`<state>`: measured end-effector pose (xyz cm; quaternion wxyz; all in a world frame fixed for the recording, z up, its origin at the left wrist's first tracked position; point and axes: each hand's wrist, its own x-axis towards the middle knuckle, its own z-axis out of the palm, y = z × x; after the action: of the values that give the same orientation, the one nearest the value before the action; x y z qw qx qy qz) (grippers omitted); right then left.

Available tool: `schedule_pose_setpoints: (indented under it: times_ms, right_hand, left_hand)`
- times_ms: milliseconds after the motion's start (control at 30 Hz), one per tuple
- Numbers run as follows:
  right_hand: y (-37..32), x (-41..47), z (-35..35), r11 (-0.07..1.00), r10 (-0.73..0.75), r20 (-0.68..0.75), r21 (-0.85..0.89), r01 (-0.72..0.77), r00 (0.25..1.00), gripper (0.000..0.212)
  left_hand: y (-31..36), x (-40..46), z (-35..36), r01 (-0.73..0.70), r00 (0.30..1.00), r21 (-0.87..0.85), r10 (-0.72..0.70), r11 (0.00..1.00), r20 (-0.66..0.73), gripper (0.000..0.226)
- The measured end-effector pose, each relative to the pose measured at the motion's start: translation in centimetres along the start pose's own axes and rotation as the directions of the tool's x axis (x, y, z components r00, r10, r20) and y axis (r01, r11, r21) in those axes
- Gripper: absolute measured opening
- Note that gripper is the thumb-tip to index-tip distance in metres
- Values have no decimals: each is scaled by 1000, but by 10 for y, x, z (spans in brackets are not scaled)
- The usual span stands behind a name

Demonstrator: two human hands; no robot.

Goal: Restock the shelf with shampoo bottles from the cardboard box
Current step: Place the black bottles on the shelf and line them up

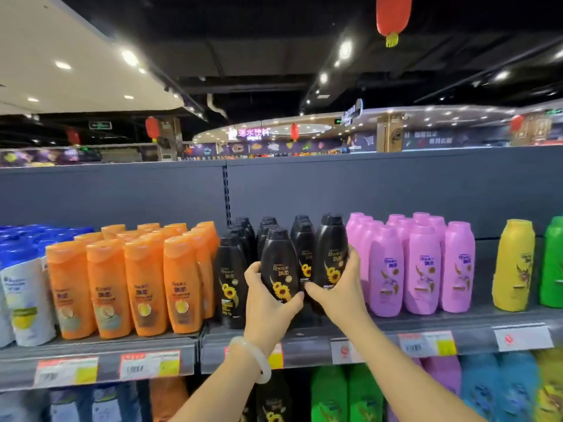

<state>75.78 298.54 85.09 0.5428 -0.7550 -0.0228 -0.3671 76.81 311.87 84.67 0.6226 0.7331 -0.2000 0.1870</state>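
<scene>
Two bare hands up at the top shelf [396, 322], both on black shampoo bottles. Left hand [268, 303] wrapped round the lower body of one black bottle [278, 263], thumb across the front below the sunflower label, fingers curled behind; bottle upright, near the shelf's front edge, its base hidden by the hand, so impossible to say whether standing or lifted. Right hand [338, 287] clasping a second black bottle [332, 248] from its right side, fingertips round the far flank, thumb reaching low across the front; this one set a little further back, just beside the pink bottles [423, 269].

Probably full and moderately heavy for their size: rigid plastic, smooth and glossy, likely slick under a loose grip. Narrow at the cap, broadest at mid-body, so best taken low round the waist, as here. Tall for their footprint, so prone to toppling neighbours when nudged in a packed row.

More black bottles [231, 287] ranked behind and to the left; orange bottles [146, 287] further left along the same shelf. White bangle [259, 359] on the left wrist.

Cardboard box nowhere in view. Lower shelf stock cut off at the bottom and blurred. Price tags [149, 365] on the front rail unreadable.
</scene>
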Motion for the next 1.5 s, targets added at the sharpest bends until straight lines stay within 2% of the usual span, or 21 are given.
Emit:
schedule_pose_setpoints:
  times_ms: [100, 300, 400, 500, 600, 700, 833, 1300, 1400, 1500]
  right_hand:
    - [6, 7, 9, 1000, 13, 9, -20, -13, 1000, 95]
    - [28, 0, 11, 991, 133, 70, -40, -130, 989, 91]
    - [31, -2, 4, 978, 180, 150, -136, -160, 972, 96]
    - [33, -5, -7, 958, 191, 218, -253, -134, 957, 102]
    - [31, -6, -16, 942, 221, 251, -305, -140, 942, 93]
    - [30, -5, -15, 918, 254, 245, -366, -153, 936, 79]
    - [28, -3, -8, 910, 270, 258, -384, -158, 928, 73]
    - [23, -1, 4, 891, 276, 272, -431, -140, 922, 67]
    - [24, -1, 2, 895, 273, 276, -424, -138, 922, 71]
    - [24, 2, -2, 916, 241, 258, -380, -131, 936, 81]
  left_hand:
    - [-12, 10, 4, 6, 1000, -17, -6, 1000, 10, 72]
    - [-28, 13, 4, 56, 997, 8, -56, 998, 60, 70]
    - [-31, 13, 2, 71, 993, 59, -77, 996, 94, 73]
    - [-31, 4, 0, 48, 997, 184, -59, 982, 55, 76]
    - [-31, -12, 0, 62, 998, 343, -69, 937, 8, 85]
    - [-35, -22, 3, 89, 996, 388, -74, 917, -52, 82]
    - [-34, -19, 5, 132, 991, 435, -102, 891, -91, 77]
    - [-39, -13, 8, 170, 982, 440, -113, 882, -152, 68]
    - [-38, -17, 5, 165, 983, 423, -117, 891, -138, 70]
    - [-32, -25, -9, 102, 985, 397, -37, 912, -169, 62]
